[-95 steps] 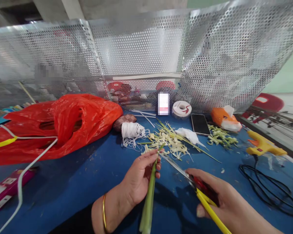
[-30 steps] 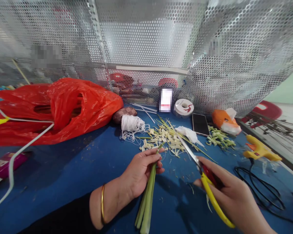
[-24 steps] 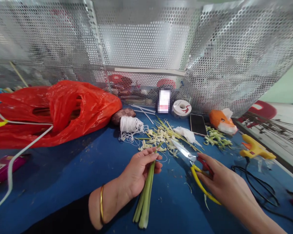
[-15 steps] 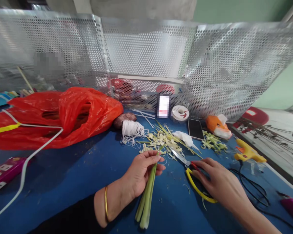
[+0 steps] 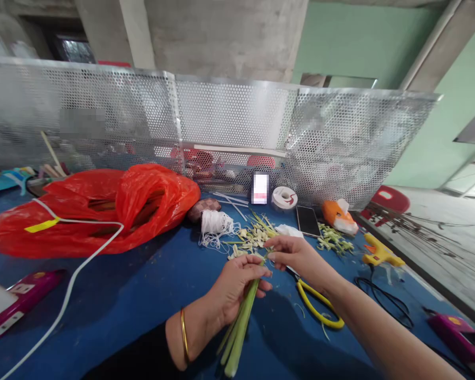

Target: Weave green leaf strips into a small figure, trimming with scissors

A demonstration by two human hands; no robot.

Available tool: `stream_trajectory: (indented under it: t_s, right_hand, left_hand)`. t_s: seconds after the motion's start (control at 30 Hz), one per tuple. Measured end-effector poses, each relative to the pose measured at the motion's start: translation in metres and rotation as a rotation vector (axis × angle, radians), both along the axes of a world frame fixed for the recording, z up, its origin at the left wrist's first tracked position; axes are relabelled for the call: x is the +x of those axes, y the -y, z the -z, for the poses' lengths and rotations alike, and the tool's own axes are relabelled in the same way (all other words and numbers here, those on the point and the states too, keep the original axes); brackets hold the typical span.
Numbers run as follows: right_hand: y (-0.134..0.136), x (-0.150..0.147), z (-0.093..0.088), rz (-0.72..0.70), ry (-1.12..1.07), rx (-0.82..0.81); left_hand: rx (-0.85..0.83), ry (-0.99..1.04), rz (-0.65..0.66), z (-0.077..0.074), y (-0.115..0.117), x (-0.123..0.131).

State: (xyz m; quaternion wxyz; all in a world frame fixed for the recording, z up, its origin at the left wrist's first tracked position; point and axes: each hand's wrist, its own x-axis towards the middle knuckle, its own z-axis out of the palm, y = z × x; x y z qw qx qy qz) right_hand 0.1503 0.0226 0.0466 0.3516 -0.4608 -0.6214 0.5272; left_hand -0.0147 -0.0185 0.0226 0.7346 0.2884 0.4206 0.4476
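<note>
My left hand [image 5: 237,285] is closed round a bunch of green leaf strips [image 5: 237,330], whose lower ends rest on the blue table [image 5: 150,285]. My right hand [image 5: 296,256] pinches the top tip of the strips, right beside my left fingers. The yellow-handled scissors [image 5: 319,309] lie flat on the table just under my right forearm, with no hand on them. A heap of cut leaf scraps [image 5: 253,237] lies just beyond my hands.
A red plastic bag [image 5: 103,211] fills the left side, with a white cable [image 5: 71,274] across it. A thread ball [image 5: 214,221], tape roll [image 5: 284,198], phone [image 5: 307,220], yellow glue gun [image 5: 380,253] and its black cord [image 5: 383,298] lie around. A perforated metal screen [image 5: 229,126] closes the back.
My right hand laid the scissors down on the table, let go and came left to the tip of the strips. The view tilted upward.
</note>
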Motion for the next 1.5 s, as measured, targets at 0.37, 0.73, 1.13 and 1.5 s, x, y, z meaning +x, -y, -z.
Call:
stream_trajectory:
  t_s: [0.37,0.73,1.13,1.5]
  right_hand:
    - [-0.026,0.05,0.022,0.236,0.626,0.613]
    - [-0.014,0.017,0.044,-0.209,0.347,0.374]
    - [0.005,-0.003,0.036,-0.082,0.156,0.253]
    - [0.032,-0.019,0.023,-0.209,-0.201,-0.275]
  left_hand:
    - [-0.14,0.032,-0.083,0.01,-0.006,-0.002]
    - [-0.152,0.047,-0.236,-0.003,-0.014,-0.008]
    - [-0.057,0.065,-0.269,0.0,-0.016,-0.01]
    - [0.032,0.089,-0.225,0.002,-0.02,-0.015]
